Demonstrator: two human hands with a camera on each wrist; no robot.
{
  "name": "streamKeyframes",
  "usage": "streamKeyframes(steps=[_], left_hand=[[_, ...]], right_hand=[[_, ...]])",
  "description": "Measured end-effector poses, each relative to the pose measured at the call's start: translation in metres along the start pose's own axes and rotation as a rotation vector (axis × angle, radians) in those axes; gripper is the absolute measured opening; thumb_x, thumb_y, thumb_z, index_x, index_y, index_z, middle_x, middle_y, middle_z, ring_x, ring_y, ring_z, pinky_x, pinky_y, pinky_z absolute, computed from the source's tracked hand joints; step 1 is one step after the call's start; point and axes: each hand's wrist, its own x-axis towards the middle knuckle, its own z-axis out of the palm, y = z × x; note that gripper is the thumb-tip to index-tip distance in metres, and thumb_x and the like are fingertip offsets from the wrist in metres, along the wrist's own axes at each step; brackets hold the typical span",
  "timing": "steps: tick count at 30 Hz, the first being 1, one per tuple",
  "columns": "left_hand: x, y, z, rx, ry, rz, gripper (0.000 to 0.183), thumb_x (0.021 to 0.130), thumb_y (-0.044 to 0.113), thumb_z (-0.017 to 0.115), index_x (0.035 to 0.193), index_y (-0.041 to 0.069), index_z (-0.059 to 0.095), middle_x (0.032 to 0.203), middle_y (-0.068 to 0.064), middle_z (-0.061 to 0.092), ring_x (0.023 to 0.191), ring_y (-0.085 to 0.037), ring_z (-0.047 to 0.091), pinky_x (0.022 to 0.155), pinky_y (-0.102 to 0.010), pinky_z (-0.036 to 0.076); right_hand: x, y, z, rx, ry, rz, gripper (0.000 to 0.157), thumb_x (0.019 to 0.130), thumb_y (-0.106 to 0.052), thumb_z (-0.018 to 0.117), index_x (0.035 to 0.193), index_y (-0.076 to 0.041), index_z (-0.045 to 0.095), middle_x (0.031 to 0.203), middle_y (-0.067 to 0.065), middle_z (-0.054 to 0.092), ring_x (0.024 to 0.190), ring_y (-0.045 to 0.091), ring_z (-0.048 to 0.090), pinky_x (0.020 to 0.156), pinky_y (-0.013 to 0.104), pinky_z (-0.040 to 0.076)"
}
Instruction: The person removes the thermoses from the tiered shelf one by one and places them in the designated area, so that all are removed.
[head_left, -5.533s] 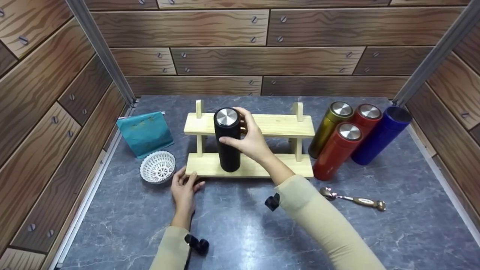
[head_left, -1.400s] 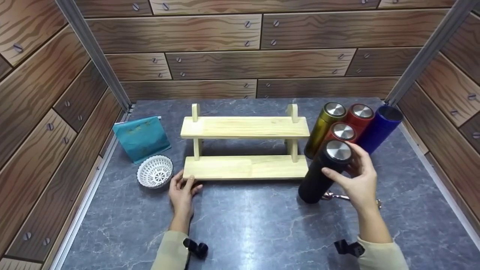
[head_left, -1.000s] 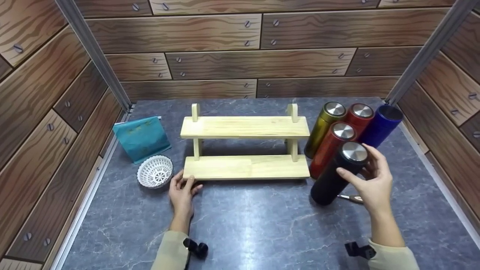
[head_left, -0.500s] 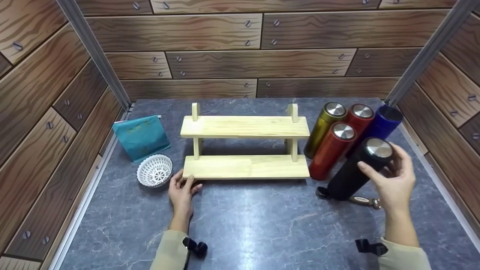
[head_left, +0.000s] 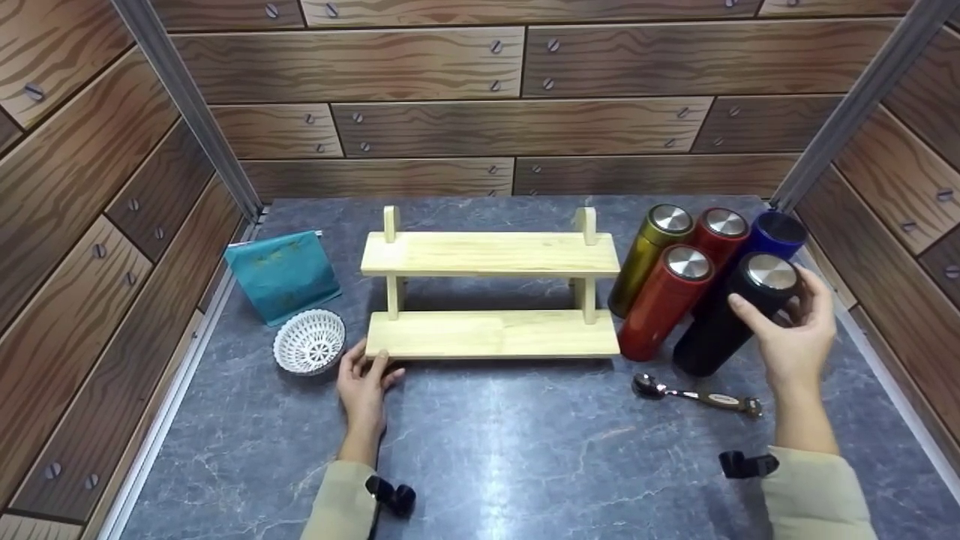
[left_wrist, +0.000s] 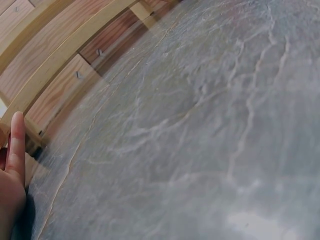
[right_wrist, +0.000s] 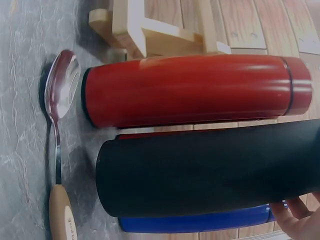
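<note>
My right hand [head_left: 799, 345] grips a black thermos flask [head_left: 712, 330] near its steel-topped lid, thumb on the near side. The flask stands upright, its base close over the table behind a spoon [head_left: 701, 395]. A red flask [head_left: 664, 307] is just left of it; a blue flask [head_left: 776, 232] is partly hidden behind it. In the right wrist view the black flask [right_wrist: 200, 170] lies across the picture beside the red one. My left hand [head_left: 365, 390] holds the front left corner of a two-tier wooden rack [head_left: 487, 334], thumb on its edge; both tiers are bare.
An olive-gold flask [head_left: 649, 262] and a second red flask [head_left: 724, 225] stand behind the front red one, right of the rack. At left are a teal pouch [head_left: 285, 277] and a white openwork bowl [head_left: 310, 343]. Wood-patterned walls [head_left: 427, 64] enclose the table.
The black flask has left the rack's lower tier and moved right, over the spoon, then back beside the front red flask. The spoon is uncovered again. My left hand stays at the rack's corner.
</note>
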Motion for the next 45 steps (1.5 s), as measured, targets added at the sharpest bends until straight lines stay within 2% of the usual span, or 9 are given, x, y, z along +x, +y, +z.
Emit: streamKeyframes(steps=[10, 18, 25, 29, 34, 39, 45], left_hand=[[-0.003, 0.0, 0.001, 0.031, -0.001, 0.004, 0.048, 0.085, -0.002, 0.065, 0.128, -0.001, 0.043, 0.107, -0.017, 0.051, 0.079, -0.022, 0.064, 0.062, -0.038, 0.061], [-0.003, 0.0, 0.002, 0.009, -0.007, 0.003, 0.048, 0.085, -0.003, 0.064, 0.128, -0.001, 0.043, 0.107, -0.016, 0.05, 0.08, -0.021, 0.064, 0.061, -0.037, 0.061], [-0.003, 0.0, 0.001, 0.015, -0.004, -0.003, 0.048, 0.085, -0.003, 0.064, 0.128, -0.001, 0.043, 0.107, -0.016, 0.05, 0.08, -0.021, 0.063, 0.062, -0.037, 0.061], [-0.003, 0.001, 0.002, 0.017, -0.015, -0.002, 0.047, 0.086, -0.003, 0.063, 0.128, -0.001, 0.043, 0.108, -0.016, 0.05, 0.081, -0.021, 0.063, 0.062, -0.037, 0.061], [-0.001, 0.001, 0.002, 0.018, -0.018, 0.004, 0.048, 0.085, -0.001, 0.065, 0.128, 0.0, 0.044, 0.109, -0.016, 0.051, 0.081, -0.022, 0.064, 0.062, -0.038, 0.06], [0.0, -0.001, 0.0, 0.024, 0.002, 0.002, 0.046, 0.085, -0.001, 0.065, 0.127, 0.003, 0.046, 0.109, -0.015, 0.051, 0.082, -0.023, 0.064, 0.062, -0.038, 0.06], [0.0, 0.0, 0.0, 0.009, 0.013, 0.002, 0.047, 0.084, -0.001, 0.066, 0.127, 0.001, 0.045, 0.108, -0.016, 0.051, 0.081, -0.023, 0.064, 0.06, -0.038, 0.06]], right_hand=[[0.009, 0.017, 0.004, -0.064, 0.02, -0.013, 0.072, 0.059, 0.009, 0.083, 0.122, -0.012, 0.056, 0.117, 0.006, 0.058, 0.091, 0.016, 0.052, 0.068, 0.021, 0.045], [0.013, 0.026, 0.004, -0.135, 0.023, -0.029, 0.073, 0.06, 0.005, 0.084, 0.124, -0.014, 0.055, 0.117, 0.005, 0.058, 0.091, 0.015, 0.052, 0.07, 0.021, 0.046], [0.006, 0.016, 0.009, -0.193, 0.006, -0.052, 0.07, 0.063, 0.003, 0.082, 0.125, -0.012, 0.053, 0.117, 0.004, 0.057, 0.092, 0.014, 0.051, 0.073, 0.021, 0.045], [0.0, 0.009, 0.01, -0.19, 0.016, -0.047, 0.07, 0.064, 0.004, 0.081, 0.126, -0.011, 0.052, 0.118, 0.004, 0.056, 0.092, 0.014, 0.051, 0.073, 0.02, 0.044], [-0.001, 0.015, 0.007, -0.151, -0.001, -0.022, 0.073, 0.065, 0.005, 0.08, 0.129, -0.013, 0.049, 0.123, 0.006, 0.053, 0.097, 0.015, 0.05, 0.075, 0.021, 0.044], [0.004, 0.029, 0.002, -0.073, -0.062, 0.002, 0.088, 0.066, 0.009, 0.079, 0.139, -0.016, 0.037, 0.127, 0.008, 0.049, 0.102, 0.018, 0.048, 0.079, 0.023, 0.045], [0.0, 0.042, -0.011, -0.079, -0.068, 0.017, 0.095, 0.068, 0.01, 0.076, 0.143, -0.017, 0.025, 0.128, 0.009, 0.047, 0.11, 0.022, 0.047, 0.091, 0.027, 0.046]])
